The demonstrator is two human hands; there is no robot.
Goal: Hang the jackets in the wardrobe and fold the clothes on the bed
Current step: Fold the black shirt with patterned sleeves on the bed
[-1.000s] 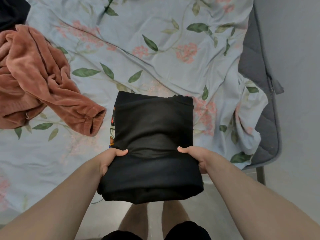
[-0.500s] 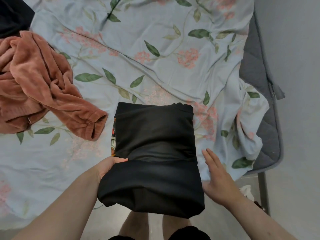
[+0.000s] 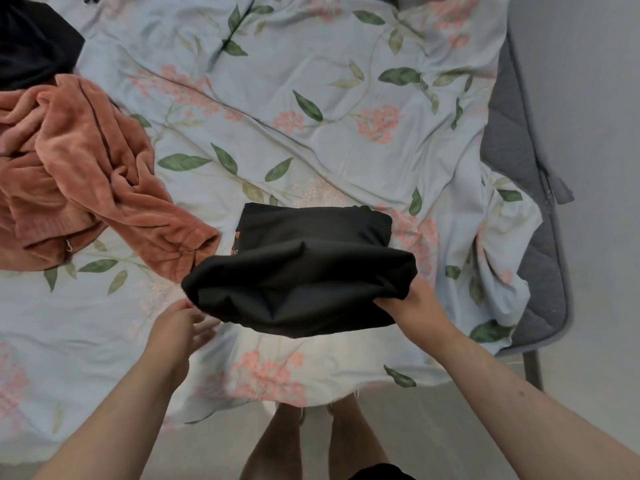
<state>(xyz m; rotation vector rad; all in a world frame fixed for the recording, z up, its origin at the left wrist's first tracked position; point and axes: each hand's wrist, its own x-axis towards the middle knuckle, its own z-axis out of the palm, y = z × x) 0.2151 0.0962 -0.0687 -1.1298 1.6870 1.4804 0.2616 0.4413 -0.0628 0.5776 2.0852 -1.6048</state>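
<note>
Folded black garment [image 3: 301, 271]: centre of floral sheet [image 3: 311, 98], near bed's front edge. Long axis left to right; front fold raised, far fold flat. Right hand [image 3: 415, 306]: fingers curled round front right corner. Left hand [image 3: 176, 327]: fingers loose, blurred, beside left end, holding nothing. Orange print at garment's left edge, unreadable. Rust velvet jacket [image 3: 86, 174] crumpled at left, cuff just beside garment; grey mattress edge [image 3: 540, 258] at right.

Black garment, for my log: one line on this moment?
right hand: grips black garment | left hand: open, beside it | near end: off bed
</note>
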